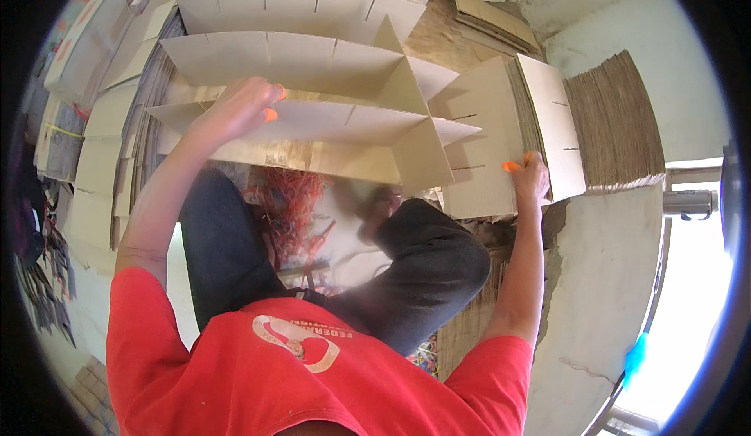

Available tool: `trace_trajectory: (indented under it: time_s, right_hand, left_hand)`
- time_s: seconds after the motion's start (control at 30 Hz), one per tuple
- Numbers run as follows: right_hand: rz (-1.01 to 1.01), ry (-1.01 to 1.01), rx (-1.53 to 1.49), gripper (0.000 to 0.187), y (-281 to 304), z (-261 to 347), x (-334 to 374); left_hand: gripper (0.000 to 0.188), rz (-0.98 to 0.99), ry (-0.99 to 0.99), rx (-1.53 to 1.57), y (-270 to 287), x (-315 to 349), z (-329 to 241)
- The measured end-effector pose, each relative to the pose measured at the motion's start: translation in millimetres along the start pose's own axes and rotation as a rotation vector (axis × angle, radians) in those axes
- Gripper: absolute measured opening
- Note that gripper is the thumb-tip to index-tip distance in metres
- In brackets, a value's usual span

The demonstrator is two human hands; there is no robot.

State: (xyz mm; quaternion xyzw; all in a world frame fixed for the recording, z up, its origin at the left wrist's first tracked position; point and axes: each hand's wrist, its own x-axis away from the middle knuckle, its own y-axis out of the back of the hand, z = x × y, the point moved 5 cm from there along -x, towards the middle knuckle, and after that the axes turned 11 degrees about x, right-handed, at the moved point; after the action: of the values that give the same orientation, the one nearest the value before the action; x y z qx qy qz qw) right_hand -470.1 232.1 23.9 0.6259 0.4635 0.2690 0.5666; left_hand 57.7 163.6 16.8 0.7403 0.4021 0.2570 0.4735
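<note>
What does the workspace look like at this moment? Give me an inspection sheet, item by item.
Surface: stacks of flat cardboard sheets on the left serve as the work area.
Job's things: a cardboard divider grid of interlocked slotted strips; a slotted cardboard strip at its right end.
Clutter: a red tangle of strapping below the grid; a ribbed cardboard bundle at right.
Hands: left hand rests on a grid strip; right hand grips the edge of the slotted strip.
Cables: nothing seen.
Surroundings: pale rough wall; bright opening at right.
</note>
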Motion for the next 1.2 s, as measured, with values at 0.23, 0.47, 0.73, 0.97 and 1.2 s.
trace_trajectory:
  time_s: [0.23,0.47,0.73,0.97,1.2]
  right_hand:
    - [-0.561,0.109,-0.337,0.039,161.0,30.9,24.9]
    - [-0.099,0.485,-1.029,0.06,237.6,149.2,48.5]
    - [-0.003,0.609,-0.85,0.058,206.6,206.0,40.9]
    - [0.049,0.561,-0.943,0.056,200.9,216.2,45.1]
    - [0.048,0.768,-0.865,0.045,168.0,239.2,38.0]
  left_hand:
    - [0.03,-0.25,-0.141,0.249,5.9,8.3,-26.1]
    - [0.018,-0.398,-0.246,0.299,-13.5,-7.5,-22.4]
    - [0.015,-0.359,-0.217,0.321,-18.4,-12.9,-23.0]
    - [0.01,-0.426,-0.221,0.325,-20.9,-11.4,-18.3]
    - [0.011,-0.403,-0.207,0.318,-16.9,-14.0,-21.5]
